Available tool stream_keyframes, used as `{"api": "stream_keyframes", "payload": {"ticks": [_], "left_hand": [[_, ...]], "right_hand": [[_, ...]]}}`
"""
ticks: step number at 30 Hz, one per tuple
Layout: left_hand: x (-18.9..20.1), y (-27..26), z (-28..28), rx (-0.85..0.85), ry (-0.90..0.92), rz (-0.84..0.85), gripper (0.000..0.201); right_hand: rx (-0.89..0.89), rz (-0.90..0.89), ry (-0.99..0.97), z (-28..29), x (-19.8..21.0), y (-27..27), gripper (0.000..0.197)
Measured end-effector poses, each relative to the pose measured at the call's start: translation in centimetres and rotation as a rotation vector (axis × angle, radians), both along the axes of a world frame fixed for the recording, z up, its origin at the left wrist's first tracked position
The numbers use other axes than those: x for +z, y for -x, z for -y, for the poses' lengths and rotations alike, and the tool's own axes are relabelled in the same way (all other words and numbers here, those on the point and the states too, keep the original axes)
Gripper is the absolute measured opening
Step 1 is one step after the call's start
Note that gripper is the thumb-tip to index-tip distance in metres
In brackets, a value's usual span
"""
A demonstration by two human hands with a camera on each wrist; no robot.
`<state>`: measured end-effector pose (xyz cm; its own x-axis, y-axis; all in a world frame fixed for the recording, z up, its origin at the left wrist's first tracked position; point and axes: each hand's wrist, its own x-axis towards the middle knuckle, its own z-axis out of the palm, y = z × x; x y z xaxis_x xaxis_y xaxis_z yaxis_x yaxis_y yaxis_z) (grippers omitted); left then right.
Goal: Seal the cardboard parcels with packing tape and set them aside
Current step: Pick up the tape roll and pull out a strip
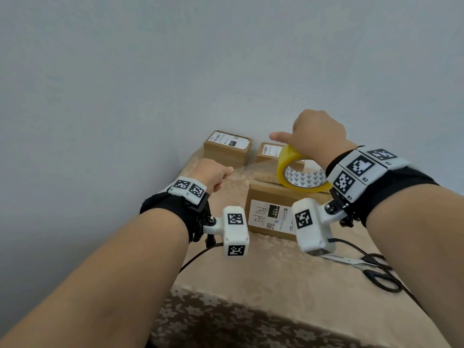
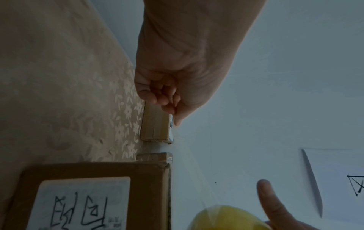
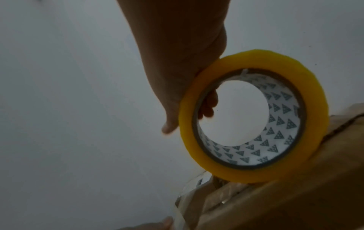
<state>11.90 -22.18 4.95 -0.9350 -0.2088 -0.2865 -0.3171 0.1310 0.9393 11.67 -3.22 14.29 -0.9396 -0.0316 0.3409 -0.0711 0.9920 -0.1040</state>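
A yellow tape roll (image 1: pixel 288 159) stands on edge on top of the near cardboard parcel (image 1: pixel 271 197), which carries a white label. My right hand (image 1: pixel 313 133) grips the roll from above, fingers hooked inside its core (image 3: pixel 208 105) and thumb stretched out to the left. A clear strip of tape (image 1: pixel 253 167) runs left from the roll to my left hand (image 1: pixel 218 173), which pinches its free end in the air, left of the parcel. In the left wrist view the left hand's fingers (image 2: pixel 163 96) are curled together.
Two more labelled parcels (image 1: pixel 227 146) (image 1: pixel 268 150) stand at the back against the grey wall. Scissors (image 1: pixel 376 272) lie on the floral tablecloth (image 1: pixel 251 272) to the right, with camera cables trailing near them. The table's front edge is close below my arms.
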Motion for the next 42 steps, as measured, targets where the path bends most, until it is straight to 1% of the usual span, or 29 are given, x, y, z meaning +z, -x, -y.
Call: {"api": "stream_keyframes", "payload": {"ticks": [2,4,6,9,11,14,15,16,18,19,20,21,23,24,25,26,29,34,37,39,42], "left_hand": [[-0.4,-0.1,-0.1,-0.013,0.006,0.005,0.014],[-0.7,-0.3,-0.2,-0.01,0.001,-0.009,0.006],[-1.1,-0.4,-0.3,-0.005,-0.015,-0.013,0.009],[-1.4,-0.6,-0.3,-0.008,-0.013,-0.022,0.01],[-1.7,-0.6,-0.2,-0.007,0.003,-0.034,0.022],[-1.9,-0.7,0.1,0.003,-0.008,-0.03,0.022],[-2.0,-0.8,0.2,-0.004,-0.015,-0.042,0.023],[-2.1,-0.8,0.3,-0.019,-0.019,-0.061,0.025],[-2.5,-0.9,0.6,-0.038,-0.007,-0.109,0.03],[-2.7,-1.0,0.7,-0.038,-0.002,-0.132,0.032],[-2.9,-1.0,0.9,-0.033,-0.005,-0.154,0.033],[-3.0,-1.1,1.0,-0.019,-0.018,-0.179,0.032],[-3.0,-1.3,1.2,0.019,-0.05,-0.239,0.027],[-2.9,-1.3,1.3,0.037,-0.055,-0.272,0.026],[-2.8,-1.4,1.3,0.053,-0.057,-0.304,0.025],[-2.5,-1.4,1.4,0.067,-0.063,-0.336,0.025],[-1.7,-1.4,1.5,0.095,-0.084,-0.397,0.022],[-0.7,-1.3,1.1,0.117,-0.095,-0.414,0.023],[-0.5,-1.0,1.0,0.107,-0.083,-0.393,0.021],[-0.4,-0.8,0.8,0.098,-0.085,-0.368,0.02],[-0.6,-0.6,0.4,0.09,-0.098,-0.324,0.025]], "right_hand": [[-0.066,-0.07,0.038,0.1,-0.5,-0.2,0.064],[-0.079,-0.099,0.14,0.2,-1.0,-0.4,0.057],[-0.033,-0.12,0.246,0.2,-1.0,-0.8,0.042],[0.043,-0.105,0.212,-0.2,-1.3,-1.3,0.016],[0.068,-0.067,0.197,-1.0,-2.5,-1.3,0.01],[0.094,0.01,0.271,-2.5,-4.6,-1.4,0.013],[0.109,0.041,0.263,-2.8,-5.1,-1.5,0.016],[0.126,0.073,0.216,-2.9,-5.5,-1.7,0.027],[0.175,0.103,0.143,-2.8,-5.9,-2.0,0.054],[0.206,0.105,0.157,-2.7,-6.1,-2.1,0.063],[0.239,0.108,0.192,-2.7,-6.2,-2.3,0.067],[0.27,0.115,0.221,-3.0,-6.3,-2.4,0.064],[0.313,0.156,0.206,-3.6,-6.5,-2.7,0.044],[0.327,0.176,0.19,-3.9,-6.4,-3.0,0.036],[0.339,0.181,0.187,-4.2,-6.5,-3.2,0.033],[0.345,0.175,0.21,-4.4,-6.5,-3.4,0.03],[0.382,0.118,0.372,-5.0,-6.2,-3.4,0.017],[0.42,0.055,0.486,-4.3,-4.3,-3.5,0.028],[0.398,-0.041,0.554,-3.2,-2.5,-3.4,0.024],[0.349,-0.084,0.52,-2.5,-1.3,-3.0,0.024],[0.267,-0.044,0.362,-1.4,0.1,-2.5,0.03]]}}
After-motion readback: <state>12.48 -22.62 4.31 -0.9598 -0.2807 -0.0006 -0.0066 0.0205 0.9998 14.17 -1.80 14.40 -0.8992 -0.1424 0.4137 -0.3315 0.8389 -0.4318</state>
